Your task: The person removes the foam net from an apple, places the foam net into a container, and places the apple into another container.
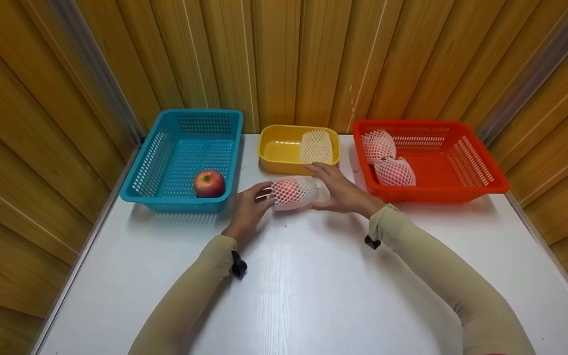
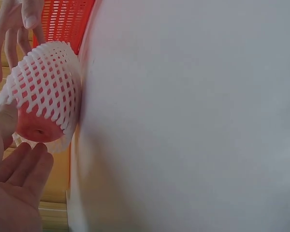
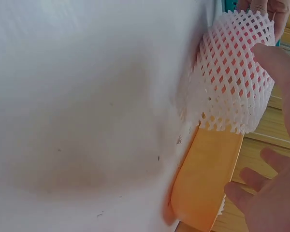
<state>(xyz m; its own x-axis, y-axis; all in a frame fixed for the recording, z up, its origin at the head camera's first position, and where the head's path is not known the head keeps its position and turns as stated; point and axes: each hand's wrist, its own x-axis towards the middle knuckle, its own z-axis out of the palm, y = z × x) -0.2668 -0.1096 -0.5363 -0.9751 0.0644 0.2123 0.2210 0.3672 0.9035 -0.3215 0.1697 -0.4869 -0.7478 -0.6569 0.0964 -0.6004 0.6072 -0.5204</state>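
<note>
A red apple (image 2: 38, 129) lies sideways in a white foam net (image 1: 301, 193) on the table, just in front of the yellow container. The apple's dimpled end shows bare at the net's left opening. My left hand (image 1: 246, 209) holds the net's rim there, with the thumb at one side and the fingertips at the other. At the opposite end, where the net extends past the fruit, my right hand (image 1: 342, 191) is spread around it. Its thumb touches the mesh in the right wrist view, while the other fingers stand apart from it.
To the left, a blue basket (image 1: 185, 205) holds one bare apple (image 1: 209, 184). The yellow container (image 1: 284, 166) at the back has a foam net (image 1: 316, 147) in it. A red basket (image 1: 442, 195) on the right contains two netted fruits (image 1: 395, 172). Wooden panels (image 1: 284, 59) enclose the table.
</note>
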